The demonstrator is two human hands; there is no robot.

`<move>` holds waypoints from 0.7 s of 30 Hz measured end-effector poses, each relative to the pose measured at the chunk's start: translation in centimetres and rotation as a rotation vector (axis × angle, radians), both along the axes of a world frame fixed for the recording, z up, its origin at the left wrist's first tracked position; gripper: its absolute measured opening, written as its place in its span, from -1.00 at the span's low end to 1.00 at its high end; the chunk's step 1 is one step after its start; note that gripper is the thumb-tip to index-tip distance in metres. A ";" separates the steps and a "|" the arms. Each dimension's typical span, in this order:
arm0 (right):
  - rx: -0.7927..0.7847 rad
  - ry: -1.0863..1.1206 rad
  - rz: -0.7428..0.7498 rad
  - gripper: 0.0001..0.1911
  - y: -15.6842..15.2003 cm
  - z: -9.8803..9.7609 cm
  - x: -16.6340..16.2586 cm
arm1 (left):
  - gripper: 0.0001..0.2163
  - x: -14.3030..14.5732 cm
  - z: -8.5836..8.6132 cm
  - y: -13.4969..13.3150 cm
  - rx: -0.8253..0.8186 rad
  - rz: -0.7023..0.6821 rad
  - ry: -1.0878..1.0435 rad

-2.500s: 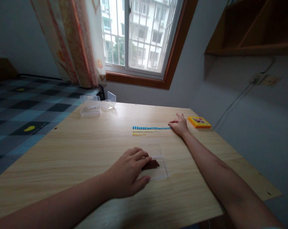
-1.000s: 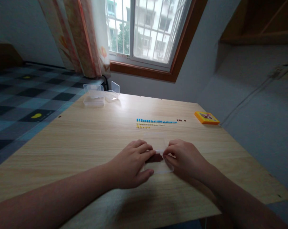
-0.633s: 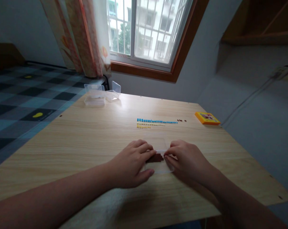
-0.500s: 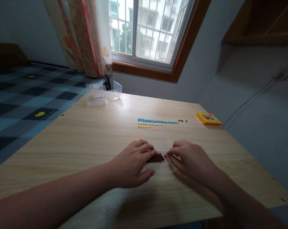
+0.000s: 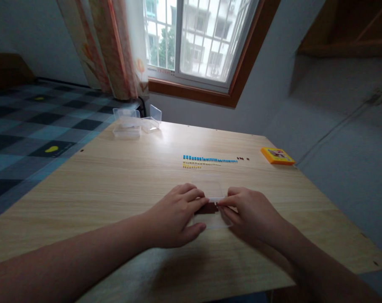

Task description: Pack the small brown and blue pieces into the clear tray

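Observation:
A clear plastic box [image 5: 211, 223] lies on the table with its see-through lid [image 5: 209, 187] folded back on the far side. Inside it sits a close-packed block of small brown building bricks [image 5: 209, 208], stepped along its right end. My left hand [image 5: 184, 214] grips the box around its left side, thumb at the near corner and index finger at the bricks. At the block's right end, my right hand [image 5: 241, 207] pinches a tiny dark brown brick [image 5: 217, 203] between thumb and index finger. The fingers partly cover this brick.
Beyond the box run rows of tiny blue bricks [image 5: 206, 159] and yellow bricks [image 5: 191, 167], with a few brown bricks [image 5: 241, 158] to their right. A yellow box [image 5: 277, 156] lies near the table's right edge. Clear containers [image 5: 126, 131] stand at the far left corner.
My right hand's fingertips have moved slightly left, bringing the dark brown brick up to the block's right end. My left hand stays in place.

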State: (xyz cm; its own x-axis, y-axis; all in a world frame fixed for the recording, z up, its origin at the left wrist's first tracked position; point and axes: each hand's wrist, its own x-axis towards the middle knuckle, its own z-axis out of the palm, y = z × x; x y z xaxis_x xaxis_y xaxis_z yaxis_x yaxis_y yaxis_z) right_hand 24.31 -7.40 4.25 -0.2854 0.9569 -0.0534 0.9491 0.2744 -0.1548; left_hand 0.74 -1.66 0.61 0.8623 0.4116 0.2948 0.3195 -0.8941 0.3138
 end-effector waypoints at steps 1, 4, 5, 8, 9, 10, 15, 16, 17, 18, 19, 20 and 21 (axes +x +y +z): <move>0.000 0.004 -0.001 -0.73 0.0 0.0 0.0 | -0.60 0.0 0.0 0.0 0.001 0.002 -0.002; 0.001 0.018 0.002 -0.73 0.0 0.0 0.0 | -0.61 0.0 0.1 -0.1 -0.002 0.001 0.001; 0.001 0.019 0.003 -0.73 0.0 0.0 0.0 | -0.61 0.0 0.2 -0.1 -0.003 0.000 0.002; 0.001 0.017 0.004 -0.73 0.0 0.0 0.0 | -0.61 0.1 0.2 -0.1 0.000 -0.002 0.005; 0.002 0.017 0.005 -0.73 0.0 0.0 0.0 | -0.61 0.1 0.2 -0.1 0.001 0.000 0.006; 0.003 0.019 0.007 -0.73 0.0 0.0 0.0 | -0.61 0.1 0.2 -0.1 -0.001 0.002 0.008; 0.003 0.036 0.003 -0.72 -0.1 0.0 -0.1 | -0.61 0.1 0.2 -0.1 -0.010 0.002 0.007; 0.003 0.035 -0.001 -0.72 -0.1 0.0 -0.1 | -0.61 0.1 0.2 -0.1 -0.012 0.002 0.006; 0.005 0.034 -0.005 -0.72 -0.1 0.0 -0.2 | -0.62 0.1 0.2 -0.1 -0.014 0.002 0.005; 0.006 0.034 -0.007 -0.71 -0.1 0.0 -0.2 | -0.62 0.1 0.2 -0.1 -0.015 0.002 0.005; 0.007 0.035 -0.008 -0.71 -0.1 0.0 -0.2 | -0.62 0.1 0.3 -0.1 -0.015 0.002 0.005; 0.007 0.037 -0.007 -0.72 -0.1 0.0 -0.2 | -0.62 0.1 0.3 -0.1 -0.015 0.001 0.007; 0.007 0.039 -0.005 -0.72 -0.1 0.0 -0.2 | -0.62 0.1 0.3 -0.1 -0.013 0.000 0.008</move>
State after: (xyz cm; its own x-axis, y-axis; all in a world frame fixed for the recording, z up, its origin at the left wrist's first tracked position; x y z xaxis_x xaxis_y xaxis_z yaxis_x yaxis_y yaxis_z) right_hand 24.13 -7.46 4.27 -0.2828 0.9585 -0.0355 0.9435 0.2713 -0.1901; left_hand 0.81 -1.77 0.88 0.8646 0.4158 0.2822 0.3224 -0.8897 0.3232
